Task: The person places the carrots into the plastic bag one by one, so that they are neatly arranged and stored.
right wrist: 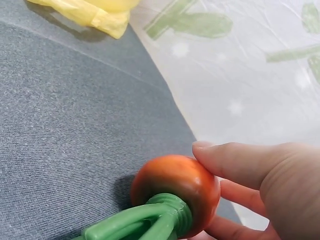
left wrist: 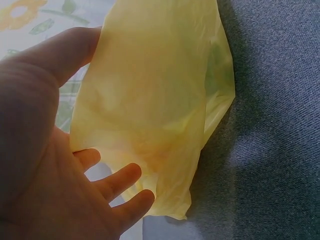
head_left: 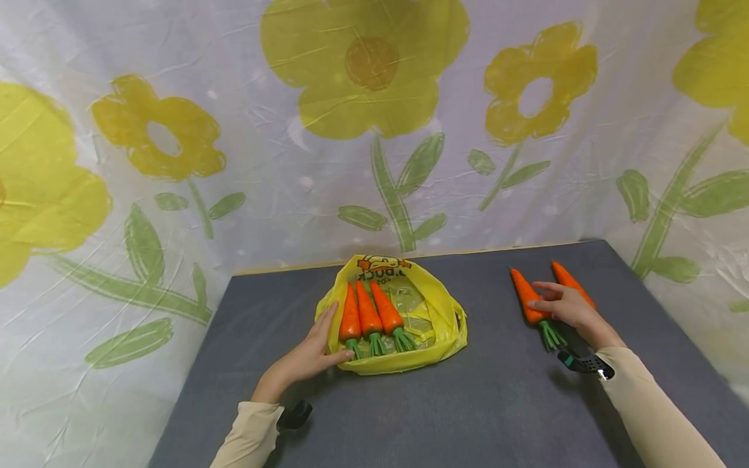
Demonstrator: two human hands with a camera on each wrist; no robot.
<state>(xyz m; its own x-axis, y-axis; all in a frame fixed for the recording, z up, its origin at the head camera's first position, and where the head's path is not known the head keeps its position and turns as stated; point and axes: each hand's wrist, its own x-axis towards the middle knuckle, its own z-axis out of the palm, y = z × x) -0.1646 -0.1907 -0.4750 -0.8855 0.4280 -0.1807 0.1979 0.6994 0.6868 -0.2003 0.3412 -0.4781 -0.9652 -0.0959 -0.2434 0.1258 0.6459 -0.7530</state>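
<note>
The carrots (head_left: 368,313) are orange, with green stalks (head_left: 375,345). The bag (head_left: 447,328) is yellow, with dark letters (head_left: 389,275). The table (head_left: 433,416) is dark grey. The white curtain (head_left: 257,149) has yellow flowers (head_left: 333,45) and green leaves (head_left: 420,163). The sleeves (head_left: 655,413) are beige.

2 forearms (head_left: 658,406) extended forward, left grip (head_left: 309,356) with thumb (head_left: 339,357) splayed, right grip (head_left: 570,309) palm-down, fingers (head_left: 549,286) bent

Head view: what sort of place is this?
Probably an indoor corner set up for recording, though the wider room is hidden. A creased flower-print sheet screens the back and sides of a dark table, where carrots and a yellow bag lie.
</note>
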